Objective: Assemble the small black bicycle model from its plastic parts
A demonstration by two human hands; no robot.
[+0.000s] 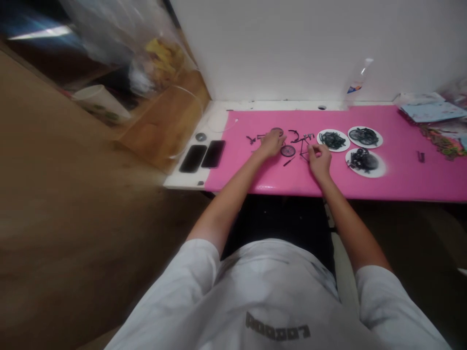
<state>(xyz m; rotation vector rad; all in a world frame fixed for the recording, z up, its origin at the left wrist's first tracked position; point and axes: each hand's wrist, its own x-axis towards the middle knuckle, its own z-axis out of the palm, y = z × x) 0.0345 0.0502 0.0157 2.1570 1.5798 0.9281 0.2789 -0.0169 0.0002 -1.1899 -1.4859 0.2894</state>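
My left hand [273, 143] rests low over the pink mat, fingers reaching out and partly covering a small dark wheel [277, 131]. A second spoked toy wheel [288, 151] lies just right of its fingertips. My right hand [320, 159] is closed in a pinch beside a thin black miniature bicycle frame [304, 146]; what sits between its fingertips is too small to make out. Behind the frame are a curved black piece [294, 135] and a dark small part [309, 136]. A short dark stick [289, 161] lies between my hands. More black parts [251, 140] lie left of my left hand.
Three white plates [379, 171] of black parts stand on the right. Two dark phones [213, 154] lie on the left of the table. A clear bottle [359, 78] is by the wall. Packets [434, 111] and a small dark item [421, 156] are at far right.
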